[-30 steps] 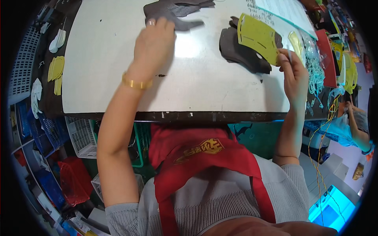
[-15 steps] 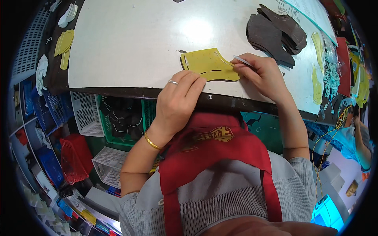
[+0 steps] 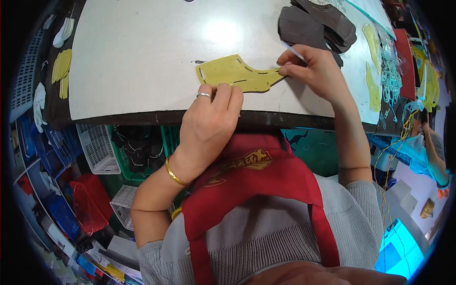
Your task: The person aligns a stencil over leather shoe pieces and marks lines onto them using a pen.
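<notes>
A yellow pattern template (image 3: 232, 72) with slots cut in it lies near the front edge of the white tabletop. Beneath it, the dark edge of a brown leather-like piece (image 3: 278, 82) shows along the near right side. My left hand (image 3: 209, 114), with a ring, is closed on the template's near edge, its thumb hidden. My right hand (image 3: 316, 71) is closed around a slim whitish pen (image 3: 294, 51) that points up and left. Its thumb and a finger also pinch the template's narrow right end.
A stack of dark brown cut pieces (image 3: 304, 28) lies at the back right. Yellow templates (image 3: 373, 90) and pale cord (image 3: 391, 80) are at the right edge, more templates (image 3: 61, 66) at the left. Crates (image 3: 98, 147) stand below the table. Another person's arm (image 3: 434, 152) shows far right.
The template's narrow right end has turned away from the table edge, my right hand moving with it. My left fingers have curled in at the near edge. The whole view has shifted slightly.
</notes>
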`<state>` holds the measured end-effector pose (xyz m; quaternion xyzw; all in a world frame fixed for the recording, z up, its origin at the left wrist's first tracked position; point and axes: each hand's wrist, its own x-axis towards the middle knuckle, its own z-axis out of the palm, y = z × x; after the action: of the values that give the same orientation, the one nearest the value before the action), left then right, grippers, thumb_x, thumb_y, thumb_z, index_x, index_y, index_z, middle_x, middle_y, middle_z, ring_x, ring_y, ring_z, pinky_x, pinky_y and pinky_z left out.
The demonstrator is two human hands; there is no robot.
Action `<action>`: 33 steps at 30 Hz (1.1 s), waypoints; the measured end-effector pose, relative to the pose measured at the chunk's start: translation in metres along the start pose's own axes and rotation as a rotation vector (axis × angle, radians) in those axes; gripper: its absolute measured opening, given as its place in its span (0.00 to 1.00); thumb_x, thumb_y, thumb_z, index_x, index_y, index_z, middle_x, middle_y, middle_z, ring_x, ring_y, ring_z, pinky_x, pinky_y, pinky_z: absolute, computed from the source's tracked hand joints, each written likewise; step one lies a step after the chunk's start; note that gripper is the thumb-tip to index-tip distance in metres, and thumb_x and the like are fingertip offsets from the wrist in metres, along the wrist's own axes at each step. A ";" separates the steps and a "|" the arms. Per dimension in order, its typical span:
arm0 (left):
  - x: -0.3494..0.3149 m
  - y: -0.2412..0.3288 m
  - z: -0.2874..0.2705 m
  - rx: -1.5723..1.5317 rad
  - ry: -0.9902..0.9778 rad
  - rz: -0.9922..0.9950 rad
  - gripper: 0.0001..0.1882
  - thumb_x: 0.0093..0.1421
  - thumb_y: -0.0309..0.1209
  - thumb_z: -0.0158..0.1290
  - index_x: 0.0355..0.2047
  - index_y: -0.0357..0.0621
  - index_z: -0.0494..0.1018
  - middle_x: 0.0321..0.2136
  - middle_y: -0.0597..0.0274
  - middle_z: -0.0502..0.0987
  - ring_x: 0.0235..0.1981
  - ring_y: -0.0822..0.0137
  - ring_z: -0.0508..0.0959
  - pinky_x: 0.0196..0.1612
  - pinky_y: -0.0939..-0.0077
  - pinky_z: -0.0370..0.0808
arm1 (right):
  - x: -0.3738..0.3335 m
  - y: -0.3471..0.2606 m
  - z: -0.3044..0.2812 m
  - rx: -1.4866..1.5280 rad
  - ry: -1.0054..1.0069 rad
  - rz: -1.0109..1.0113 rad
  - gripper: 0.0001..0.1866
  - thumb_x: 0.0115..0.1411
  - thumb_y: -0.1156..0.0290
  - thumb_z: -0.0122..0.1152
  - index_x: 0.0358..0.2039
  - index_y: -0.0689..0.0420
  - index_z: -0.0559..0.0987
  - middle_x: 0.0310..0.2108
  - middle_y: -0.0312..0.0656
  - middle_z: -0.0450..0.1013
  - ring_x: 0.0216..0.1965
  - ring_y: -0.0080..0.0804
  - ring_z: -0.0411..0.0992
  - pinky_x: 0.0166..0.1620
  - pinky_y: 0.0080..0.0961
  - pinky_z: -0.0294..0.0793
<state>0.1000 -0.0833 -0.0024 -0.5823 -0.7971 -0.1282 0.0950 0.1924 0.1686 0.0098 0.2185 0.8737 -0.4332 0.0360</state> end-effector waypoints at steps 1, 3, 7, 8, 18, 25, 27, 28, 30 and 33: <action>-0.001 0.002 0.000 0.042 -0.052 -0.013 0.18 0.53 0.23 0.55 0.46 0.42 0.76 0.35 0.62 0.72 0.35 0.62 0.74 0.33 0.77 0.78 | -0.004 -0.003 0.003 -0.041 0.029 -0.030 0.09 0.60 0.72 0.69 0.39 0.62 0.84 0.31 0.40 0.83 0.34 0.23 0.80 0.41 0.22 0.77; 0.000 0.004 0.000 0.081 -0.102 -0.021 0.24 0.53 0.23 0.56 0.53 0.46 0.77 0.39 0.62 0.75 0.37 0.61 0.75 0.32 0.76 0.80 | -0.008 0.002 0.007 -0.127 0.103 -0.157 0.10 0.58 0.67 0.69 0.38 0.58 0.85 0.31 0.45 0.83 0.34 0.38 0.83 0.39 0.28 0.80; 0.002 0.006 0.003 0.076 -0.048 0.019 0.28 0.53 0.23 0.56 0.57 0.50 0.76 0.41 0.62 0.75 0.37 0.62 0.75 0.31 0.77 0.79 | -0.017 0.009 0.011 -0.087 0.171 -0.158 0.10 0.58 0.66 0.71 0.38 0.57 0.85 0.30 0.44 0.82 0.32 0.40 0.82 0.37 0.29 0.79; 0.002 0.007 0.004 0.078 -0.043 0.027 0.29 0.53 0.23 0.56 0.58 0.52 0.76 0.41 0.61 0.75 0.37 0.62 0.75 0.31 0.77 0.79 | -0.018 0.007 0.012 -0.149 0.181 -0.188 0.11 0.57 0.65 0.71 0.37 0.57 0.85 0.29 0.43 0.82 0.31 0.40 0.82 0.36 0.30 0.79; 0.007 0.026 0.003 0.027 -0.087 0.049 0.25 0.55 0.26 0.52 0.55 0.33 0.75 0.43 0.50 0.74 0.43 0.54 0.75 0.47 0.66 0.77 | -0.008 0.001 -0.002 -0.234 0.404 -0.389 0.09 0.62 0.65 0.65 0.37 0.56 0.83 0.33 0.42 0.79 0.35 0.43 0.79 0.37 0.33 0.77; 0.001 0.039 0.018 0.145 -0.004 0.044 0.23 0.58 0.35 0.51 0.49 0.29 0.77 0.45 0.45 0.75 0.44 0.53 0.76 0.50 0.59 0.75 | 0.018 -0.068 0.033 -0.270 -0.099 -0.601 0.15 0.71 0.59 0.52 0.35 0.56 0.81 0.27 0.42 0.77 0.28 0.40 0.77 0.33 0.34 0.75; -0.004 0.042 0.021 0.140 -0.013 0.025 0.23 0.58 0.36 0.52 0.48 0.31 0.78 0.45 0.46 0.75 0.44 0.53 0.76 0.49 0.58 0.76 | 0.029 -0.081 0.046 -0.241 -0.304 -0.605 0.17 0.69 0.52 0.54 0.34 0.52 0.80 0.22 0.44 0.77 0.28 0.48 0.78 0.33 0.42 0.76; -0.005 0.043 0.022 0.128 -0.019 0.020 0.22 0.58 0.37 0.53 0.47 0.32 0.78 0.44 0.47 0.75 0.44 0.52 0.76 0.47 0.57 0.77 | 0.033 -0.084 0.049 -0.242 -0.312 -0.611 0.17 0.69 0.52 0.54 0.34 0.52 0.80 0.22 0.44 0.77 0.28 0.48 0.78 0.33 0.42 0.76; -0.007 0.045 0.024 0.137 -0.036 0.009 0.22 0.57 0.38 0.53 0.47 0.34 0.78 0.44 0.48 0.75 0.43 0.52 0.77 0.45 0.57 0.79 | 0.039 -0.086 0.056 -0.384 -0.386 -0.697 0.18 0.68 0.52 0.56 0.33 0.53 0.80 0.22 0.45 0.77 0.28 0.48 0.77 0.32 0.41 0.75; -0.005 0.047 0.022 0.039 -0.039 -0.034 0.24 0.56 0.35 0.54 0.52 0.39 0.78 0.44 0.50 0.74 0.42 0.51 0.78 0.45 0.60 0.79 | 0.051 -0.086 0.062 -0.383 -0.263 -0.754 0.14 0.66 0.55 0.60 0.33 0.52 0.80 0.21 0.45 0.75 0.25 0.48 0.76 0.29 0.39 0.73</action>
<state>0.1463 -0.0673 -0.0205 -0.5689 -0.8111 -0.1030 0.0886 0.1031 0.0934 0.0221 -0.1831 0.9448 -0.2706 0.0263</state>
